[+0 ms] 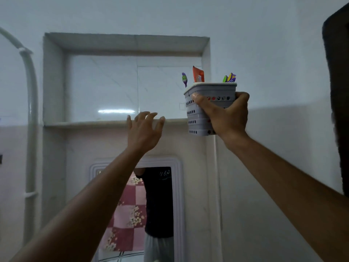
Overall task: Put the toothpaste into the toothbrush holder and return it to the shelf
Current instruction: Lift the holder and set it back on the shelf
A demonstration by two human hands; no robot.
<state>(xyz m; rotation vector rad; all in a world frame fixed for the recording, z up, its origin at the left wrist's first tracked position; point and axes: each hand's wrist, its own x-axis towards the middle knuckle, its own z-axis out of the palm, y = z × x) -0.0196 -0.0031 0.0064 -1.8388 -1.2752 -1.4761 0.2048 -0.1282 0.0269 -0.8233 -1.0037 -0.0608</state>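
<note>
My right hand grips a grey perforated toothbrush holder, held up in the air at the right end of the wall niche. An orange toothpaste tube sticks out of its top, with a purple toothbrush to its left and more brush heads to its right. The holder's base hangs just below the level of the shelf ledge. My left hand is raised with fingers spread, fingertips at the ledge's front edge, holding nothing.
The recessed niche is tiled white and bare inside. A white pipe runs down the left wall. Below hangs a framed mirror reflecting a person. A dark object fills the right edge.
</note>
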